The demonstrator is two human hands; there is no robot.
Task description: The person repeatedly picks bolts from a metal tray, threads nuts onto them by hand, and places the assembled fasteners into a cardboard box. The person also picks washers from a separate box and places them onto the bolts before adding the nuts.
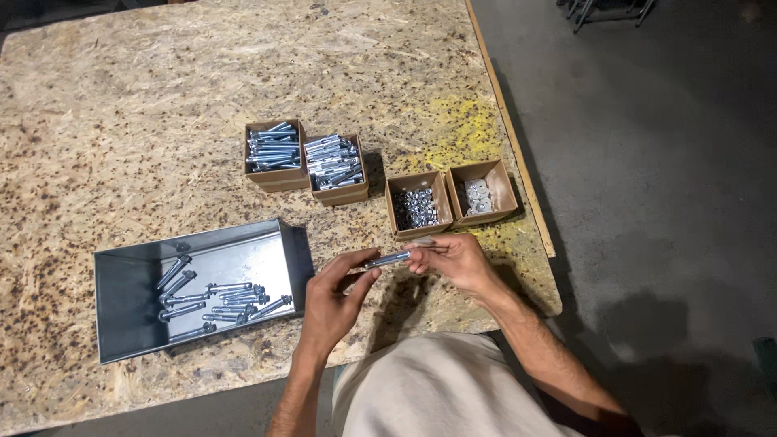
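Head camera looks down on a chipboard table (162, 105) where two bare hands work at the near edge. Both hands grip one silver anchor bolt (387, 260), held level just above the tabletop, near the middle of the view. The left hand (332, 303) pinches the bolt's left end between thumb and fingertips. The right hand (455, 260) is closed around the bolt's right end, fingers curled over it.

Four small brown cardboard boxes sit in a loose row just beyond the hands. The far-left box (276, 154) holds a heap of long silver bolts; the second box (335, 168), touching it on the right, holds a similar heap. The third box (418, 205), directly beyond the right hand, holds a pile of small nuts. The fourth box (481, 192), rightmost and touching the third, holds flat washers. The pieces in the boxes are too heaped to count.

To the left of the hands lies one shallow grey metal tray (137, 283) with roughly ten assembled bolts scattered inside. Nothing lies between the hands and the boxes or the tray.

A yellow stain (461, 125) marks the wood beyond the right-hand boxes. Grey concrete floor (664, 202) lies to the right of the table. The person's light-coloured trousers (429, 388) show at the near edge.
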